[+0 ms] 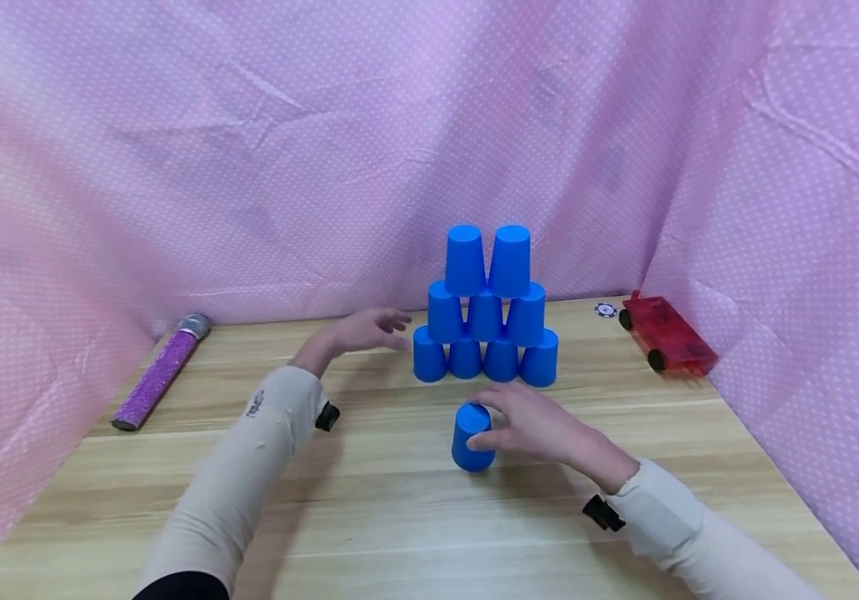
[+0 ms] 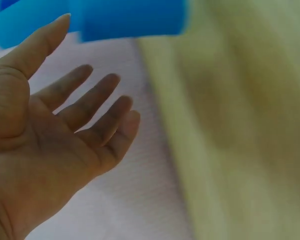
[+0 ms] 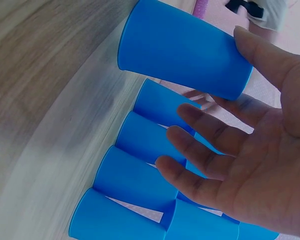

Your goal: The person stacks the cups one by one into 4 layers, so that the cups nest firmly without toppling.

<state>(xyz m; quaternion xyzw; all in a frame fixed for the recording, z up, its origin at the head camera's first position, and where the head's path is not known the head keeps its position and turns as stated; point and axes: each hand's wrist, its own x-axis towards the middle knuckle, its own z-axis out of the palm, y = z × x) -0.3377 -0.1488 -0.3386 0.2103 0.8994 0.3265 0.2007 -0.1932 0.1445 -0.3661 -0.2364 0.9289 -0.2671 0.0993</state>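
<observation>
Blue cups (image 1: 485,317) stand upside down in a pyramid: several along the bottom, three in the middle row, two on top. Nearer the front edge is a single upside-down blue cup (image 1: 466,454). My right hand (image 1: 534,423) pinches this cup near its upper end between thumb and index finger; the other fingers are spread apart from it in the right wrist view. Just left of the pyramid, my left hand (image 1: 365,330) holds nothing, its fingers loosely extended toward the cups. In the left wrist view its palm (image 2: 55,145) shows, with blurred blue cups (image 2: 135,17) beyond the thumb.
A purple glittery microphone (image 1: 159,375) lies at the left of the wooden table (image 1: 399,533). At the back right are a red toy car (image 1: 665,333) and a poker chip (image 1: 605,309). Pink dotted cloth (image 1: 309,150) hangs behind and at both sides.
</observation>
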